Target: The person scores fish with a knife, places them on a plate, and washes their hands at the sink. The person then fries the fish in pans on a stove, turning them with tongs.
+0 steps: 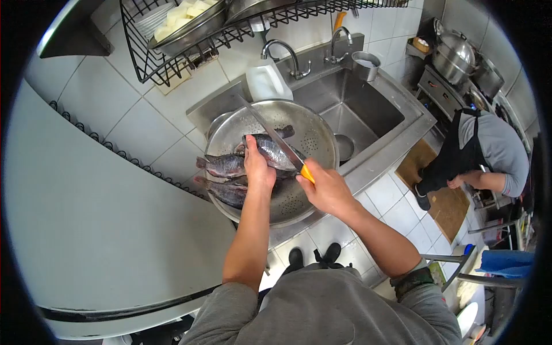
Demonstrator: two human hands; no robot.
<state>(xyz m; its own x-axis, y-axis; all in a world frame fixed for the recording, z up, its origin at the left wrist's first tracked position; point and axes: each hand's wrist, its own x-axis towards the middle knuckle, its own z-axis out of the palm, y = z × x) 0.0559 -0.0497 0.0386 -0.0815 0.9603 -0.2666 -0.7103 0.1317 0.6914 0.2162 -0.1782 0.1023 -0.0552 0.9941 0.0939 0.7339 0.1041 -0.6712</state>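
Several dark whole fish lie in a big perforated steel colander [313, 123] at the sink's left end. My left hand [257, 164] grips one fish [279, 150] by its left end, its tail pointing up and right. In my right hand [328, 187] is a knife [273, 127] with a yellow handle, fingers wrapped round it. Its long blade slants up-left across the held fish; whether it touches the skin I cannot tell. Two more fish [224, 165] rest left of my left wrist, partly hidden by my forearm.
Right of the colander is a steel sink basin [374, 115] with two faucets [293, 66] behind it. A white plastic jug [267, 80] and a metal pot [365, 66] stand along its back. Overhead hangs a black wire rack [172, 63]. A co-worker [483, 149] stands at right near the stove.
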